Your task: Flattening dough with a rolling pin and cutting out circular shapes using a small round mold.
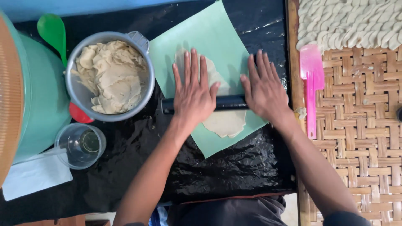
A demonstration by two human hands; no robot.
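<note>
My left hand (193, 93) and my right hand (264, 87) lie flat, fingers spread, on a black rolling pin (229, 102). The pin lies across a thin sheet of pale dough (226, 122) on a green mat (211, 39). The dough shows above and below the pin. Both palms press on the pin, neither hand grips it.
A metal pot (79, 94) full of dough stands at the left, by a green spoon (52, 31), a clear cup (79, 145) and a teal container (39, 100). On the woven tray (360, 138) at the right lie a pink scraper (310, 86) and several shaped dough pieces (351, 23). Black plastic (234, 167) covers the table.
</note>
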